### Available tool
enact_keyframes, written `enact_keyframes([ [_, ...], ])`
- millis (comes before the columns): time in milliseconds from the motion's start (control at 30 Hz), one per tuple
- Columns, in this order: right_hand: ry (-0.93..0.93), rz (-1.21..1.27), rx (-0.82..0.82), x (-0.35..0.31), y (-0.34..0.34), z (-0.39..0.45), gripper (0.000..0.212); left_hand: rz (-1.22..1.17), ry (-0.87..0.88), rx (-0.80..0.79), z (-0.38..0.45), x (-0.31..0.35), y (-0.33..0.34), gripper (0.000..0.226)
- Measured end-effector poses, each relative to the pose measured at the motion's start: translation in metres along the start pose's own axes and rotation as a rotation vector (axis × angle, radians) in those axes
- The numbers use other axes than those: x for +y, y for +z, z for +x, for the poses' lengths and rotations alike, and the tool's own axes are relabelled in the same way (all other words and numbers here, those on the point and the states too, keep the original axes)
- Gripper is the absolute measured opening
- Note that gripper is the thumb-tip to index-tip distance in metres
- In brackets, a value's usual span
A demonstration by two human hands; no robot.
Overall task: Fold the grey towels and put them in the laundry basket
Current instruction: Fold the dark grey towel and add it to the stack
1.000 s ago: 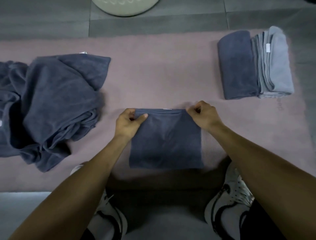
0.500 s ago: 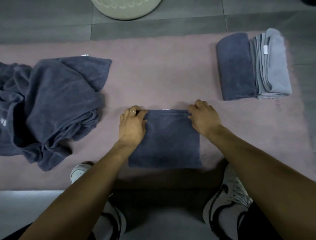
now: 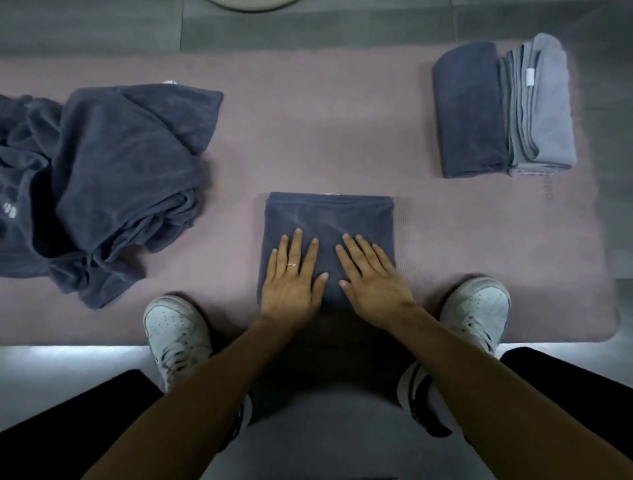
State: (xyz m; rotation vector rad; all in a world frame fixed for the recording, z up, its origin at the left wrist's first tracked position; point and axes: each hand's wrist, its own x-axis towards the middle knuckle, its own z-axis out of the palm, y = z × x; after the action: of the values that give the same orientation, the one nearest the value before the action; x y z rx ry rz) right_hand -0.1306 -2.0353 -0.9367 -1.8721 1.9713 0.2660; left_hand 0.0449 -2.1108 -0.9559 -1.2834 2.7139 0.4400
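Looking down from my head camera, I see a dark grey terry towel folded into a neat square [image 3: 329, 219] lying on a dusty pink floor mat [image 3: 308, 137], between my two white trainers. My left hand [image 3: 294, 277] and right hand [image 3: 370, 277] both lie flat on the near half of this square, fingers straight and spread, pressing rather than gripping anything.

To the left sits a crumpled heap of dark grey towels [image 3: 113, 178], not yet folded. Far right on the mat is a stack of folded towels [image 3: 503, 109], one dark grey beside several paler grey ones. At the far edge of view is a sliver of a pale round rim [image 3: 253, 4], possibly the laundry basket, though I cannot tell.

I judge the step in hand is smoothing the finished fold. Next, I would need to slide my fingers under the square, lift it without letting the layers slip, and carry it to the stack or basket, then start on the heap.
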Motion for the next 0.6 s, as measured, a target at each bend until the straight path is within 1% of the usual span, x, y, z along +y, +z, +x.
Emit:
enact_keyframes([
  [67,0.066,0.016,0.009,0.010,0.005,-0.003,0.073,0.080,0.021,-0.006,-0.001,-0.016,0.005,0.066],
  [133,0.160,0.066,-0.021,0.019,0.003,-0.005,0.080,0.141,0.035,-0.024,0.001,-0.028,-0.001,0.066],
  [233,0.262,0.094,-0.004,0.015,0.000,-0.012,0.082,0.139,-0.053,-0.058,0.003,-0.026,-0.010,0.068],
  [267,0.256,0.083,0.005,0.012,-0.001,-0.017,0.080,0.135,-0.062,-0.060,0.000,-0.023,-0.011,0.068],
  [300,0.222,0.056,0.015,0.009,0.002,-0.023,0.077,0.136,-0.033,-0.069,-0.005,-0.021,-0.010,0.068],
  [400,0.066,-0.026,0.034,-0.001,0.011,-0.038,0.064,0.189,0.194,-0.135,-0.031,-0.030,-0.005,0.072],
  [433,0.016,-0.043,0.025,-0.006,0.012,-0.042,0.066,0.208,0.236,-0.149,-0.037,-0.035,-0.006,0.075],
  [500,-0.033,-0.038,-0.029,-0.015,0.013,-0.048,0.077,0.243,0.250,-0.164,-0.041,-0.040,-0.008,0.078],
  [600,0.028,-0.051,-0.083,-0.017,0.008,-0.057,0.086,0.283,0.231,-0.169,-0.039,-0.037,-0.012,0.076],
])
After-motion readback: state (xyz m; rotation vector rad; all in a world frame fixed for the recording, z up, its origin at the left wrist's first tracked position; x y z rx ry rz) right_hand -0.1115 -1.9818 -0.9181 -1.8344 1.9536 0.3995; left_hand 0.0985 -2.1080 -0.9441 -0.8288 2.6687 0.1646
